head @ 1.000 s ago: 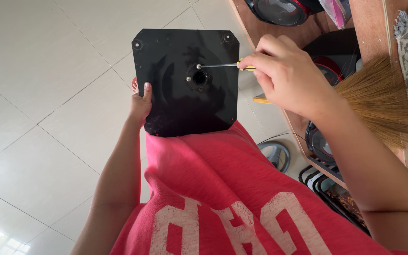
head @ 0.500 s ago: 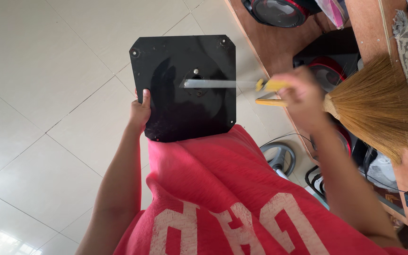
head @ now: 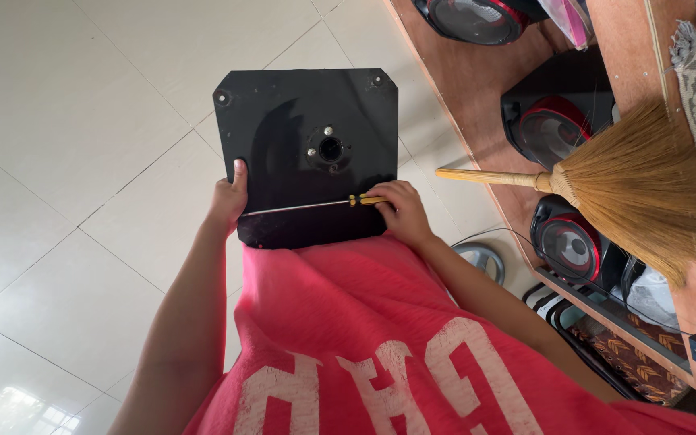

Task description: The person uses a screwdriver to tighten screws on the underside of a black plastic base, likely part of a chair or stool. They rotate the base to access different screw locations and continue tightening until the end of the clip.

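Against the red shirt (head: 380, 322), black square plate (head: 300, 113) rests upright. Left hand (head: 227, 201) grips its left edge, thumb on face. Right hand (head: 400, 211) curled around yellow-handled screwdriver (head: 308, 207), shaft lying flat across plate's lower part. Beyond, broom (head: 606, 185) on wooden shelf (head: 477, 89).

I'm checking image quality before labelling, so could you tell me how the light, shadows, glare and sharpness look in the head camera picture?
Head view: bright, even daylight; sharp throughout, with no motion blur on the right hand or screwdriver. A soft shadow falls across the black plate, held at its edge by the left hand. Glare shows on the glossy floor tiles at lower left.
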